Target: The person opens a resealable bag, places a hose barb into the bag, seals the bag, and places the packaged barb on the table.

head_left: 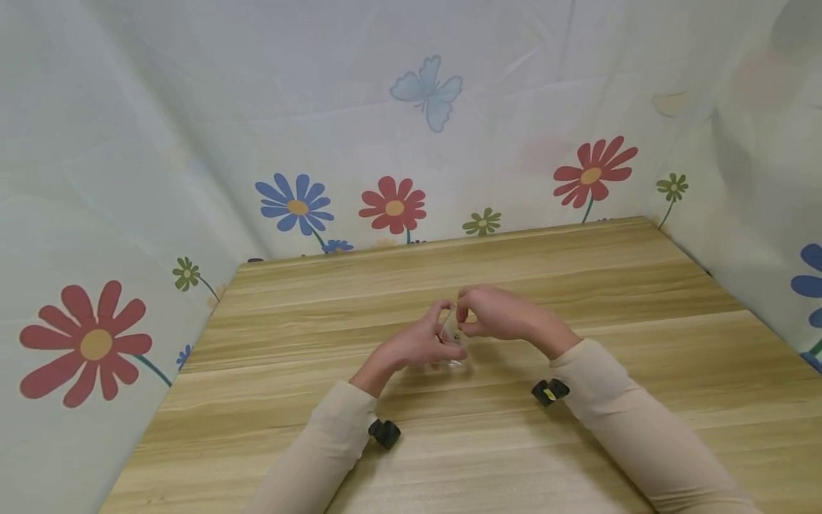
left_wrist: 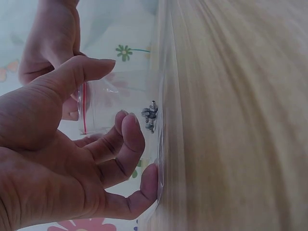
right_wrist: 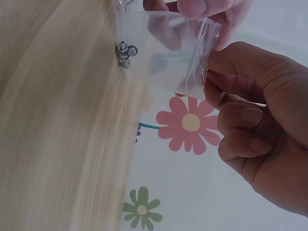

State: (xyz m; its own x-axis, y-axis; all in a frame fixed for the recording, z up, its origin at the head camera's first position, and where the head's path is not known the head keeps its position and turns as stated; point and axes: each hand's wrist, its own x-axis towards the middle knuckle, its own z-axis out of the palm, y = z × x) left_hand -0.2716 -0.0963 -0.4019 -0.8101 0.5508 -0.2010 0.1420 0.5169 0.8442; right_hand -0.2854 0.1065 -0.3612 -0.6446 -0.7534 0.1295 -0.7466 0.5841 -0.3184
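Note:
A small clear zip bag with a red line along its mouth stands upright on the table between both hands. Several small metal fittings, like nuts or bolts, lie at its bottom. My left hand grips the bag's side, its fingers curled and thumb across the upper part in the left wrist view. My right hand pinches the bag's mouth edge between thumb and forefinger, with the other fingers curled in. More clear plastic shows on the table under the left hand; its shape is hard to make out.
The wood-grain table spreads out around the hands. White cloth printed with flowers and a butterfly hangs behind it and at both sides. Dark wrist devices are fixed at the sleeve cuffs.

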